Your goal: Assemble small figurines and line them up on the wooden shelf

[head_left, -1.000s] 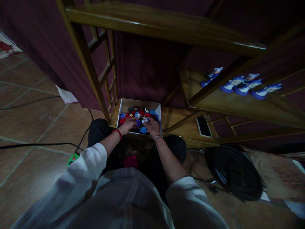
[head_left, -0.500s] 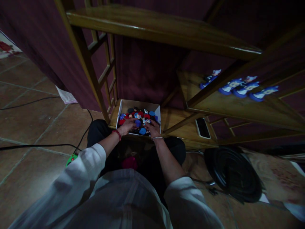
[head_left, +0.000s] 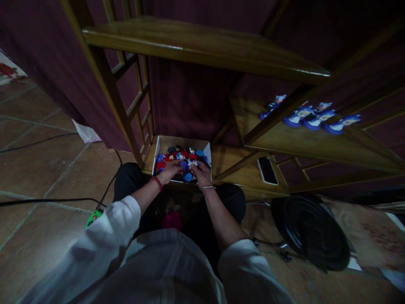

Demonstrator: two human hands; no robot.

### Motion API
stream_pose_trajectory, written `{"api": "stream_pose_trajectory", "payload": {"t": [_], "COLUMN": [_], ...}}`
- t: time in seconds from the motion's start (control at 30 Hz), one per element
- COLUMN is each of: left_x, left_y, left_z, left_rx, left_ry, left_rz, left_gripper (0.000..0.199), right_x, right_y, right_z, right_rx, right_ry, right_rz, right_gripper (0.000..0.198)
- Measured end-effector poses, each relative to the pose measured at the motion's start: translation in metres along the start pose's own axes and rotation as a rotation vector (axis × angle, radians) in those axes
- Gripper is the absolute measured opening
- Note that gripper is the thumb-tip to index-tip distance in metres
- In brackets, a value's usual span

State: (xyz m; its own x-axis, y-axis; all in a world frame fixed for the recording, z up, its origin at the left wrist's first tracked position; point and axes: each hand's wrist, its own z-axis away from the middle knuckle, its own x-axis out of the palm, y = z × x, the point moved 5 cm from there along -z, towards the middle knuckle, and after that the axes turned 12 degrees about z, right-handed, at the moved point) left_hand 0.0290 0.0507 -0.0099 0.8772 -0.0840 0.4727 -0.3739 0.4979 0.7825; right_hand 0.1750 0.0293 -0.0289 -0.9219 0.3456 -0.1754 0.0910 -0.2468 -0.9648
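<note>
A wooden shelf unit stands before a maroon curtain, its bottom shelf at the level of the seated person's knees. At the right, low down, is a round black seat with metal tubing. Both of the person's arms, in pale sleeves pushed up to about the elbow, reach forward and slope inward between the upright post and the diagonal brace, the wrists coming over the near edge of an open white cardboard box on the bottom shelf. The left hand is turned palm inward, its fingers curled toward the middle; the right hand mirrors it. Between them, over the box, they pinch a small figurine: left fingertips at its purple round base, right fingertips by its white-and-blue upper part. Exact finger contact is too small to tell. A white-edged smartphone lies farther right on the bottom shelf. Several purple-based figurines stand on the raised shelf. Red, blue and dark-based figurines fill the box. A red beaded bracelet circles the left wrist, a thin silvery bangle the right.
</note>
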Motion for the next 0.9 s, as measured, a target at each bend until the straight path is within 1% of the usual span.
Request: {"api": "stream_pose_trajectory", "payload": {"t": [0.07, 0.2, 0.33, 0.6, 0.7, 0.9], "left_x": [-0.001, -0.004, -0.004, -0.008, -0.010, -0.011], "left_y": [-0.001, -0.006, -0.009, -0.008, -0.010, -0.011], "left_z": [-0.001, -0.006, -0.008, -0.010, -0.012, -0.011], "left_rx": [-0.005, -0.023, -0.048, -0.124, -0.109, -0.089], "left_ry": [-0.003, 0.039, 0.031, 0.038, 0.032, -0.003], "left_rz": [0.011, 0.023, 0.079, 0.133, 0.136, 0.071], "left_gripper": [0.024, 0.023, 0.022, 0.016, 0.015, 0.015], "right_x": [0.000, 0.001, 0.001, 0.003, 0.003, 0.004], "right_y": [-0.001, -0.001, -0.001, -0.001, 0.000, 0.003], "right_z": [0.000, 0.000, 0.000, 0.001, 0.001, -0.001], "right_rx": [-0.009, -0.007, -0.005, 0.006, -0.003, -0.029], "right_ry": [-0.012, -0.021, -0.013, -0.045, -0.036, -0.026], "right_rz": [0.007, -0.013, -0.022, 0.006, 0.027, 0.044], "right_gripper": [0.053, 0.053, 0.053, 0.047, 0.047, 0.048]}}
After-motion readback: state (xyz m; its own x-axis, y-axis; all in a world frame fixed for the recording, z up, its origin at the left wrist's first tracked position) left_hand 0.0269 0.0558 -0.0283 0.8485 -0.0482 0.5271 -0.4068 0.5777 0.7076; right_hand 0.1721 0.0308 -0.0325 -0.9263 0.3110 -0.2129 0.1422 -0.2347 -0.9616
